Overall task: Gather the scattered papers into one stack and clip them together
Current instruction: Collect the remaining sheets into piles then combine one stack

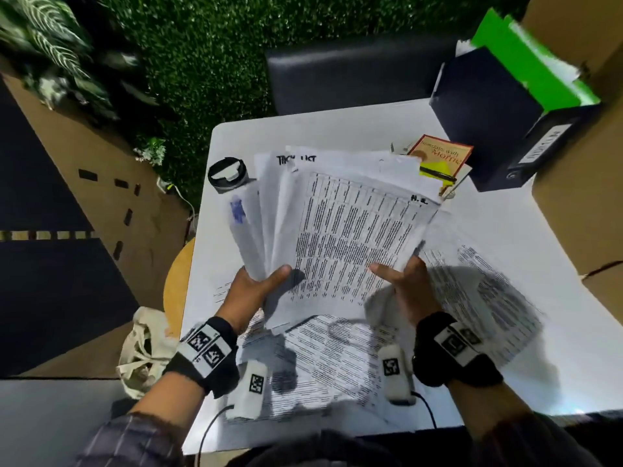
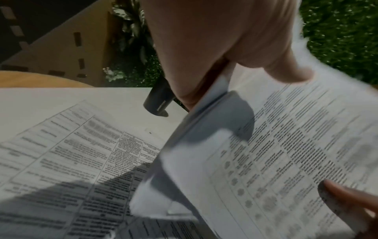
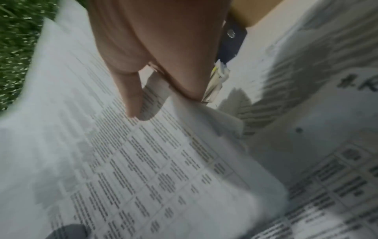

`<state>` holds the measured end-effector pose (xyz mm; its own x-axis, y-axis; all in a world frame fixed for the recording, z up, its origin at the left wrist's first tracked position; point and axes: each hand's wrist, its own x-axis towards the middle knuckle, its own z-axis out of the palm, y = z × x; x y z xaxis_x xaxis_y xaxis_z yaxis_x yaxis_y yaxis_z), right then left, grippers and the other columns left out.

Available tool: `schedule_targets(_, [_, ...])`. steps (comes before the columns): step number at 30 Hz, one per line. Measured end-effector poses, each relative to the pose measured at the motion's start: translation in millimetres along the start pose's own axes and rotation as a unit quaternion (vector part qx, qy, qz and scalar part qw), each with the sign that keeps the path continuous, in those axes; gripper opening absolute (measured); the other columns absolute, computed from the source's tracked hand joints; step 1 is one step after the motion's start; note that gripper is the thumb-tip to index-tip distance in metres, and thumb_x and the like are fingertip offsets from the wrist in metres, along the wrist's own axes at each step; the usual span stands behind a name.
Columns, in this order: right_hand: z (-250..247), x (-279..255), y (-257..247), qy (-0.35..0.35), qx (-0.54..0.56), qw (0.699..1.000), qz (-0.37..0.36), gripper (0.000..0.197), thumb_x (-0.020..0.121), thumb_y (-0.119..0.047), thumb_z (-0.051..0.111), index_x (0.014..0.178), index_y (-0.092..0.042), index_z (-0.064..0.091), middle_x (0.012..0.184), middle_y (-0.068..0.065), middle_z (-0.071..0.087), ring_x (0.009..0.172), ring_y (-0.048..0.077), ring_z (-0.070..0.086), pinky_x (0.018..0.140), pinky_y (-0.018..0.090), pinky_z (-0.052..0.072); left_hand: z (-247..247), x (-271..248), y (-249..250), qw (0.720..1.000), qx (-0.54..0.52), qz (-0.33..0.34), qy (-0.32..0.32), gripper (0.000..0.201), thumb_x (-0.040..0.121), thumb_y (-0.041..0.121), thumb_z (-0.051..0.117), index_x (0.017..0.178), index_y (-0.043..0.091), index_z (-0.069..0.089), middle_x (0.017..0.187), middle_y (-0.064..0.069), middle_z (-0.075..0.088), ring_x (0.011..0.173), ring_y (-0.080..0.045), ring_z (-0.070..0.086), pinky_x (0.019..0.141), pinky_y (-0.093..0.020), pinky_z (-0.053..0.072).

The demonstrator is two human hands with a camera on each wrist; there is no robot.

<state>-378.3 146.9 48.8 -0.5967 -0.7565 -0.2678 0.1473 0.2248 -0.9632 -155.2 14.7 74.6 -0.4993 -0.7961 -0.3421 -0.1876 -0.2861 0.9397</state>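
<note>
Held up over the white table [image 1: 488, 230]: a fanned sheaf of papers [image 1: 347, 227], white sheets unevenly splayed, the top one printed with a dense black grid of text, the rear ones blank or hand-lettered. Left hand [image 1: 251, 291] gripping the sheaf's lower left corner, thumb on top; right hand [image 1: 404, 281] pinching the lower right edge, thumb across the print. More printed sheets [image 1: 337, 362] lying loose and overlapping on the table beneath, blurred and partly in shadow.

Sheet [image 1: 296, 160] handwritten, perhaps "TASK LIST"; top sheet [image 1: 419, 198] "H.E."; book [image 1: 441, 153] "Morrie".
</note>
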Motion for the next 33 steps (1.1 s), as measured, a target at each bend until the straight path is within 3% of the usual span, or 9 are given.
schedule_targets(3, [3,-2,-1,0.01,0.003,0.999,-0.031,0.04,0.072,-0.006,0.076,0.108,-0.004,0.059,0.093,0.009,0.07,0.074,0.016,0.065,0.078,0.034,0.051,-4,7,-12,0.999,0.024,-0.006,-0.022,0.08,0.042,0.053,0.089,0.109,0.019,0.062,0.1,0.001,0.075,0.097,-0.013,0.069,0.08,-0.029,0.055])
schedule_targets(8, [6,-3,1,-0.032,-0.042,0.998,0.015,0.036,0.051,-0.036,0.083,0.057,-0.022,0.051,0.055,0.001,0.05,0.057,0.023,0.047,0.072,0.041,0.046,-10,13,-23,0.997,0.054,-0.052,-0.028,0.096,0.04,0.044,0.095,0.122,0.01,0.058,0.121,-0.008,0.067,0.115,-0.022,0.062,0.102,-0.05,0.045])
schedule_targets(12, [8,-1,-9,-0.043,-0.02,0.999,-0.005,0.054,0.052,-0.025,0.082,0.101,-0.009,0.065,0.096,0.016,0.072,0.095,0.035,0.067,0.092,0.05,0.053,-15,13,-20,0.999,0.035,-0.025,-0.025,0.093,0.042,0.035,0.095,0.125,0.02,0.056,0.126,-0.002,0.066,0.12,-0.022,0.058,0.104,-0.049,0.041])
schedule_targets(16, [23,5,-9,-0.031,0.032,0.999,-0.022,0.067,0.051,-0.029,0.083,0.113,-0.017,0.062,0.109,0.009,0.07,0.107,0.033,0.063,0.099,0.054,0.048,-2,10,-18,0.999,0.005,-0.048,-0.019,0.092,0.045,0.033,0.091,0.127,0.015,0.051,0.128,-0.007,0.062,0.12,-0.023,0.056,0.107,-0.048,0.038])
schedule_targets(20, [37,-1,-20,-0.006,0.044,0.997,-0.061,0.047,0.06,-0.027,0.081,0.105,-0.031,0.067,0.101,-0.001,0.073,0.097,0.032,0.066,0.085,0.053,0.055,4,13,-10,1.0,-0.021,-0.011,-0.013,0.05,0.072,0.01,0.079,0.116,0.02,0.058,0.113,-0.002,0.07,0.106,-0.015,0.066,0.091,-0.03,0.05])
schedule_targets(23, [29,1,-35,-0.006,0.049,0.995,-0.083,0.03,0.064,-0.021,0.077,0.091,-0.033,0.069,0.078,-0.005,0.073,0.076,0.026,0.065,0.059,0.043,0.055,-5,16,-5,1.0,-0.024,0.004,-0.015,0.051,0.069,0.017,0.081,0.115,0.022,0.059,0.108,0.001,0.072,0.101,-0.013,0.068,0.088,-0.031,0.053])
schedule_targets(28, [26,6,-69,0.019,0.119,0.975,-0.189,0.017,0.089,-0.011,0.05,0.093,0.002,0.06,0.078,0.003,0.061,0.071,0.008,0.059,0.068,0.02,0.048,-15,18,-20,0.999,0.015,-0.009,-0.031,0.069,0.059,0.032,0.086,0.122,0.031,0.057,0.121,0.004,0.068,0.113,-0.014,0.062,0.103,-0.04,0.04])
schedule_targets(31, [31,11,-74,0.038,0.093,0.976,-0.195,0.007,0.085,-0.013,0.059,0.08,-0.013,0.065,0.075,-0.004,0.064,0.077,0.015,0.059,0.077,0.03,0.048,-13,20,-31,0.999,0.024,-0.032,-0.031,0.081,0.061,0.033,0.086,0.132,0.02,0.05,0.128,-0.003,0.063,0.116,-0.017,0.06,0.104,-0.04,0.036])
schedule_targets(33, [33,14,-68,0.028,0.077,0.981,-0.176,0.012,0.086,-0.024,0.057,0.077,-0.021,0.065,0.076,-0.008,0.065,0.078,0.014,0.06,0.077,0.034,0.049,-10,21,-38,0.998,0.04,-0.041,-0.031,0.062,0.07,0.028,0.081,0.125,0.019,0.053,0.124,-0.007,0.064,0.114,-0.019,0.06,0.102,-0.04,0.041])
